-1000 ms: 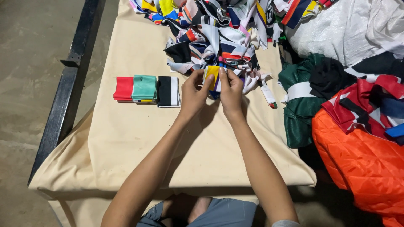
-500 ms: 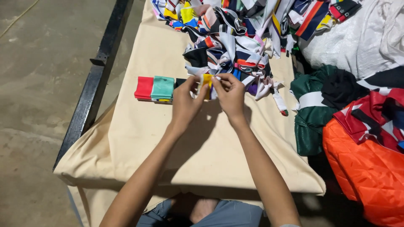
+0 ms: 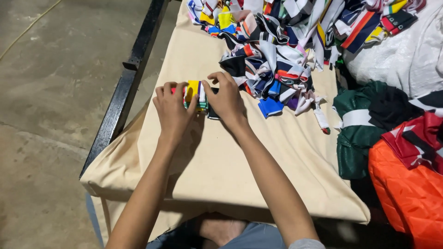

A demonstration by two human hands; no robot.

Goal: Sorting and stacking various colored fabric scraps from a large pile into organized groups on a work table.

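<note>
My left hand (image 3: pixel 172 109) and my right hand (image 3: pixel 224 97) press together on a small yellow folded cloth piece (image 3: pixel 192 89), which sits on top of a little row of folded pieces on the beige table cover (image 3: pixel 230 157). Both hands pinch the piece from either side, fingers curled over it. The red and green folded pieces beneath are mostly hidden by my left hand; a dark one peeks out under my right hand. A heap of many-coloured striped cloth strips (image 3: pixel 277 55) lies just beyond my right hand.
A black metal frame rail (image 3: pixel 127 87) runs along the table's left edge above a concrete floor. At the right lie a dark green garment (image 3: pixel 364 124), an orange quilted bundle (image 3: pixel 406 193), a red patterned cloth (image 3: pixel 415 138) and white fabric (image 3: pixel 406 55).
Both hands carried the yellow piece leftwards from the heap's edge onto the row of folded pieces and now press it down there. The camera view also shifted.
</note>
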